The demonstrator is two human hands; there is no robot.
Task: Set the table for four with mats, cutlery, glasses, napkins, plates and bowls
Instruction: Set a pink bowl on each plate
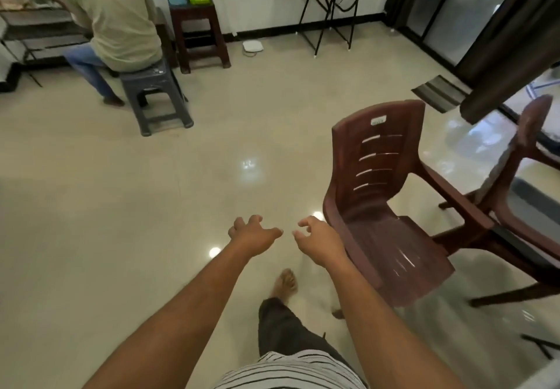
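Tableware not in view; handling cannot be judged. Left hand [253, 234] and right hand [315, 241] loosely curled, holding nothing, beside chair [378, 194].

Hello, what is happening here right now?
A person walks across the tiled floor with both arms stretched forward. The left hand and right hand hold nothing, fingers loosely curled. A brown plastic chair stands just to the right. Another person sits on a grey stool further away. No tableware is visible.
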